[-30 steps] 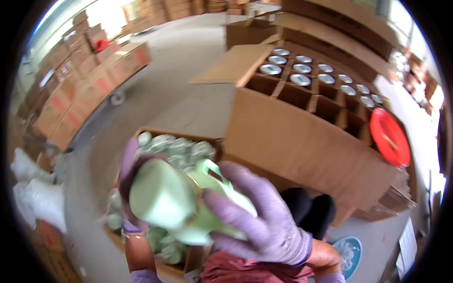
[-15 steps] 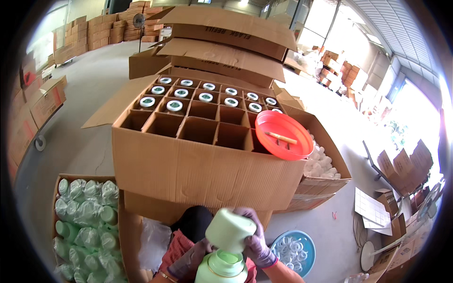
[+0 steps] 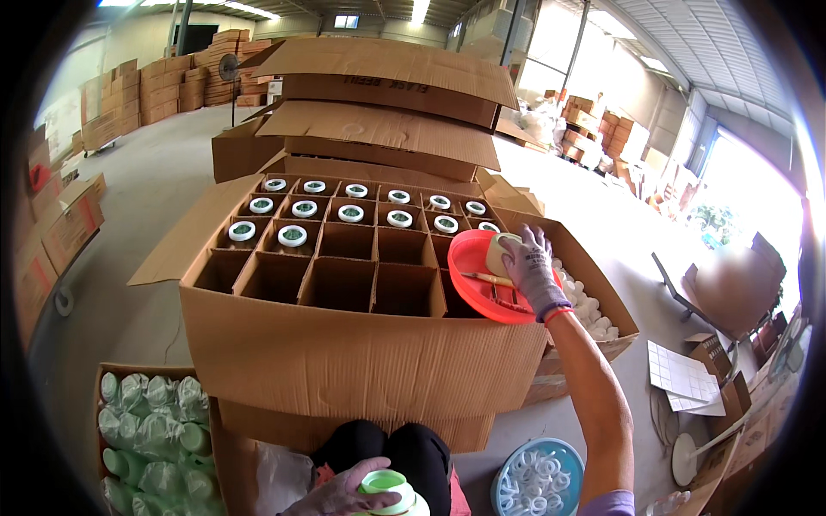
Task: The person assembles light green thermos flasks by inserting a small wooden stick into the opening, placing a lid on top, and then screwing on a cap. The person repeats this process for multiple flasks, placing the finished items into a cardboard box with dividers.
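One head-worn fisheye view, close by, faces forward and down across the near edge of the large brown rectangular cardboard carton (image 3: 353, 365)

Gloved hands (image 3: 342, 495) (image 3: 533, 270) touch a bottle (image 3: 401, 494) and cup (image 3: 497, 256).

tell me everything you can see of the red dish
The red dish is round, shallow and apparently plastic. It sits at the near right corner of the divided carton. A pale-handled tool lies inside. The right hand holds a pale green cup over it, hiding part of its right side; whether cup and dish touch is unclear.
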`<state>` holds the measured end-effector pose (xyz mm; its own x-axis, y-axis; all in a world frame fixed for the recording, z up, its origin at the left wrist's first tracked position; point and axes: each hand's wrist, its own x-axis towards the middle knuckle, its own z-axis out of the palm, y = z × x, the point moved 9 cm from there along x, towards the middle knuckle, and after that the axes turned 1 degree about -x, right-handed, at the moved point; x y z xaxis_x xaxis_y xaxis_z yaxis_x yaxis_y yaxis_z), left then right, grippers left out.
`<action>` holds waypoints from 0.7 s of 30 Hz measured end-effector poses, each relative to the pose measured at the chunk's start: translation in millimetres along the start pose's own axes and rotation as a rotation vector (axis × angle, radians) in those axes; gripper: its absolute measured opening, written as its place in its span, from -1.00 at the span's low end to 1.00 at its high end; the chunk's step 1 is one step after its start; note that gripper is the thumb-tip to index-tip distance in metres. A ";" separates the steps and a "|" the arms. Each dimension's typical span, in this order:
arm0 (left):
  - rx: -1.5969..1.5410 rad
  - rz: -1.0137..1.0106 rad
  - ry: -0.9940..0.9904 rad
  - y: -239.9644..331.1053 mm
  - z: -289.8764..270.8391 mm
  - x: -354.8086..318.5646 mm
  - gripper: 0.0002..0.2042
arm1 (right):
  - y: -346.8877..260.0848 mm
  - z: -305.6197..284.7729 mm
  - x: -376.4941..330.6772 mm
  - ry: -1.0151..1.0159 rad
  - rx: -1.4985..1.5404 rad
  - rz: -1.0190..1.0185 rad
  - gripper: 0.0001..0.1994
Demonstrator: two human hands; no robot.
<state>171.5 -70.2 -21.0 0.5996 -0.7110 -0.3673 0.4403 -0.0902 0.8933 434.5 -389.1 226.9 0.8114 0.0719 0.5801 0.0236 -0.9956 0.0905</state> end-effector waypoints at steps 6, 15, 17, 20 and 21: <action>-0.227 -0.109 -0.166 13.9 8.8 -22.7 -0.23 | -37.3 22.2 -1.1 -0.151 -0.282 -0.314 -0.74; 0.242 0.742 0.138 171.4 -39.1 -120.0 -0.13 | -50.8 -119.6 -32.4 0.333 0.853 -0.013 -0.88; 0.581 0.763 0.559 202.7 -36.3 -178.7 -0.14 | -124.5 -91.4 -62.0 0.019 1.217 -0.019 -0.85; 1.180 0.810 0.634 201.0 2.1 -142.9 -0.18 | -175.7 -122.5 -156.6 -0.383 1.262 -0.233 -0.53; 1.253 0.767 0.628 188.6 9.7 -121.0 -0.19 | -181.7 -119.3 -184.4 -0.495 1.219 -0.236 -0.53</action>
<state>175.5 -7.9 194.4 0.7175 -0.4977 0.4874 -0.6934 -0.5775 0.4310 211.0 -214.3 200.0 0.8343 0.4778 0.2749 0.4847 -0.3984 -0.7787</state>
